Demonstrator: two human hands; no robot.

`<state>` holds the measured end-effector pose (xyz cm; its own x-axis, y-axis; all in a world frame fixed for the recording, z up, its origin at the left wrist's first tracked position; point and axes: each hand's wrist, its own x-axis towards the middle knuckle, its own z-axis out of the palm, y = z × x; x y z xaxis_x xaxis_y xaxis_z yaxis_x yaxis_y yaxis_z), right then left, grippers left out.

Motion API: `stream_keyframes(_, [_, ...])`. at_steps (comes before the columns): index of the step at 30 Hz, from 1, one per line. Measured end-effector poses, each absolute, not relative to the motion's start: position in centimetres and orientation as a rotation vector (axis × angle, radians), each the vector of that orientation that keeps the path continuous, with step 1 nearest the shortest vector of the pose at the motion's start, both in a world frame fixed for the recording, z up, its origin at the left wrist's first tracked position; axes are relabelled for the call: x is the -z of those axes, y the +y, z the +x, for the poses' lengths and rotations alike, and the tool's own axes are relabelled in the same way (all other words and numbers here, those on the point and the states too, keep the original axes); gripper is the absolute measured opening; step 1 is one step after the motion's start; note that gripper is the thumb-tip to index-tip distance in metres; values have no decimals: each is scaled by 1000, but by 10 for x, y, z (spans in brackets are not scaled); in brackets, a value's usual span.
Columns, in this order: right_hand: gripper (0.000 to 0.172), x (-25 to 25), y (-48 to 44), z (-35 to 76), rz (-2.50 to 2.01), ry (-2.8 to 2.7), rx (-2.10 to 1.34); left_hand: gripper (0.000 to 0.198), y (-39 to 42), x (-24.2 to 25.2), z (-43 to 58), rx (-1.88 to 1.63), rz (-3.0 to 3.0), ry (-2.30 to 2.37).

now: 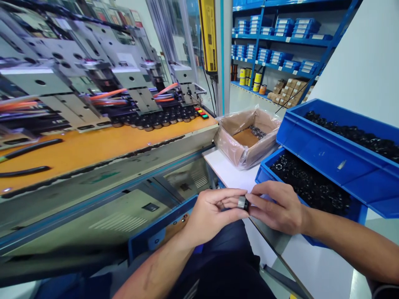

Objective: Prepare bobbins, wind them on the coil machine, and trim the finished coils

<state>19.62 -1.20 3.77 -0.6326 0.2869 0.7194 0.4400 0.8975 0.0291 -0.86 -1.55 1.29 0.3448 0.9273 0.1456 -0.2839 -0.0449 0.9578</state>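
A small cylindrical part (242,202), ridged silver metal with a black end, sits between my two hands above my lap. My left hand (215,211) is closed around its silver side, thumb below and fingers above. From the other side, the fingertips of my right hand (277,207) press on the black end. My fingers cover some of the part, so its full shape is hidden. Just behind my right hand is a lower blue bin (264,173) filled with small black round parts (307,176).
An upper blue bin (339,160) of black parts rests over the lower one. A plastic-lined carton (232,151) stands on the white table (218,164). Left is a machine bench (102,143) with pliers-like black handles (31,149) and rows of black-topped parts (156,120). Shelves (258,37) stand behind.
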Motion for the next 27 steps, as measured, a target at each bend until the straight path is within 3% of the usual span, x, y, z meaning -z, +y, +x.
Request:
stream_keyframes(5, [18,-40,-15,194,-553,-2316,292,34,-14,-11,-7,-1055,1116,655])
stream_keyframes(13, [36,-37,-14,195,-519,-2275,332,37,-25,-3,14,-1312,965,669])
stream_keyframes(21, [19,-40,-22,188,-609,-2194,-63,30,-11,-14,-3,-1575,1816,600])
stream_keyframes(24, [22,-63,0,223,-655,-2340,48,25,-10,-17,-10,-1575,1892,618])
stream_keyframes(27, [30,-103,35,286,-1138,-2251,394,17,-10,-17,-20,-1541,1878,661])
